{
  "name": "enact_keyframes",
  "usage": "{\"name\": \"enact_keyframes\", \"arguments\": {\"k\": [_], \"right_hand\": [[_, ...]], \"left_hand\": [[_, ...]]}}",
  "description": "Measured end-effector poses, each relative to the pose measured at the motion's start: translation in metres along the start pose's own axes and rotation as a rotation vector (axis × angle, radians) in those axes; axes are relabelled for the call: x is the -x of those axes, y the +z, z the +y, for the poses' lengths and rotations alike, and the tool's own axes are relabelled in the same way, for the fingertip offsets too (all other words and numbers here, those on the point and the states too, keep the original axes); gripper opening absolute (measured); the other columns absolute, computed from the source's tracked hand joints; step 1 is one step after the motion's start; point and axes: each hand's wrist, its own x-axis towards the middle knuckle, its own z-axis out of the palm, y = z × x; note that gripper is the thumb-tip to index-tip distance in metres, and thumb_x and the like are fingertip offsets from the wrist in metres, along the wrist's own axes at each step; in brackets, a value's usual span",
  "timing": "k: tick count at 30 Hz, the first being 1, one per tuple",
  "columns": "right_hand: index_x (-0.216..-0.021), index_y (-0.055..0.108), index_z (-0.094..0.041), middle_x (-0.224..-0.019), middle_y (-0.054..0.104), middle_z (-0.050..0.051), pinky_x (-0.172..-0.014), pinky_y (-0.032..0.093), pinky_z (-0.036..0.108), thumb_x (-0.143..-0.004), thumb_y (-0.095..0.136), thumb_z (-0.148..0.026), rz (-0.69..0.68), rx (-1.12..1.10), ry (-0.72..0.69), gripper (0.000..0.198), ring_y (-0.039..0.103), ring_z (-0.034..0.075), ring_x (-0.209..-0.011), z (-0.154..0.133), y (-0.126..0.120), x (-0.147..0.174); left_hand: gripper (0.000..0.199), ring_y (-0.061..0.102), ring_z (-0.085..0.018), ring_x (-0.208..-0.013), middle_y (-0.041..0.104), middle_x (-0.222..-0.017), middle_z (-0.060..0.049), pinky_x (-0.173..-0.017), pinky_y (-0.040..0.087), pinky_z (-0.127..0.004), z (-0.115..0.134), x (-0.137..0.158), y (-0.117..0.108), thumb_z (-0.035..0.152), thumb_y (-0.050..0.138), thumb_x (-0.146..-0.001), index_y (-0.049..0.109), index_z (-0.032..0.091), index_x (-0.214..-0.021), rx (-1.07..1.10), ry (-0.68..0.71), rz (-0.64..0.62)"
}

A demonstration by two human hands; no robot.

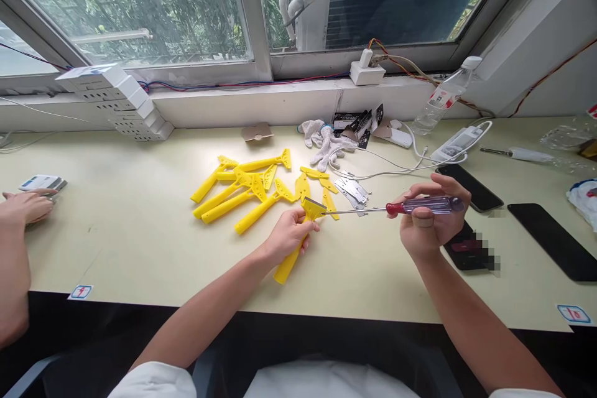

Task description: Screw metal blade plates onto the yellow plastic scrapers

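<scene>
My left hand point(291, 236) is closed around the handle of a yellow scraper point(287, 266), just below its head. A metal blade edge shows along the top of that head. My right hand point(426, 233) grips a screwdriver point(431, 204) with a clear purple and red handle. Its long shaft points left, and the tip meets the side of the scraper head. Behind my left hand lie several more yellow scraper handles point(226, 204) in a loose pile. Small yellow plates point(302, 186) and a heap of silver blades point(353, 191) rest close to the held scraper.
Gloves point(321, 140), black packets point(357, 124) and a white cable point(373, 169) lie toward the window. Black phones point(553, 239) sit at the right, below a water bottle point(441, 99). White boxes point(119, 102) are stacked back left. Another person's hand point(28, 206) rests at far left.
</scene>
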Motion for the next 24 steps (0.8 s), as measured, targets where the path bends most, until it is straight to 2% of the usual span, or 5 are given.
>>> {"name": "enact_keyframes", "arguments": {"k": [4,8,12,17,24], "right_hand": [[-0.127,0.062,-0.034,-0.086,0.067,-0.001,-0.045,0.053,0.037,-0.086,0.079,-0.060,0.013,-0.067,-0.060,0.051,0.062,0.020,-0.055,0.002,0.000,-0.001],[-0.122,0.057,-0.035,-0.082,0.069,-0.004,-0.048,0.055,0.040,-0.087,0.078,-0.061,0.028,-0.030,-0.090,0.048,0.063,0.021,-0.053,0.001,0.001,0.001],[-0.112,0.052,-0.036,-0.079,0.069,-0.004,-0.048,0.057,0.043,-0.085,0.078,-0.064,0.066,0.000,-0.054,0.047,0.065,0.023,-0.051,-0.003,0.003,0.003],[-0.104,0.050,-0.035,-0.078,0.065,-0.004,-0.041,0.057,0.043,-0.081,0.081,-0.066,0.122,-0.038,-0.042,0.049,0.064,0.023,-0.048,-0.009,0.010,0.003],[-0.105,0.053,-0.033,-0.081,0.062,-0.003,-0.040,0.056,0.039,-0.084,0.082,-0.059,0.137,-0.082,-0.060,0.044,0.064,0.021,-0.051,-0.011,0.014,0.001]], "left_hand": [[0.011,0.052,-0.007,-0.048,0.060,-0.080,0.001,-0.037,0.042,-0.020,0.002,0.002,0.000,0.025,0.071,-0.083,0.065,0.016,-0.088,0.000,-0.002,0.029],[0.009,0.052,-0.006,-0.048,0.066,-0.087,-0.002,-0.037,0.041,-0.020,0.002,0.003,0.000,0.023,0.071,-0.084,0.066,0.015,-0.087,0.001,-0.007,0.036],[0.010,0.052,-0.006,-0.048,0.070,-0.092,-0.005,-0.037,0.041,-0.021,0.001,0.002,0.000,0.023,0.072,-0.085,0.066,0.015,-0.088,0.009,-0.005,0.021],[0.011,0.051,-0.006,-0.047,0.069,-0.087,-0.002,-0.036,0.041,-0.021,0.002,0.002,0.000,0.023,0.072,-0.085,0.065,0.016,-0.089,0.012,-0.019,0.042],[0.008,0.051,-0.007,-0.048,0.067,-0.084,-0.002,-0.037,0.042,-0.020,0.005,0.004,0.000,0.022,0.069,-0.084,0.064,0.017,-0.087,0.002,-0.037,0.038]]}}
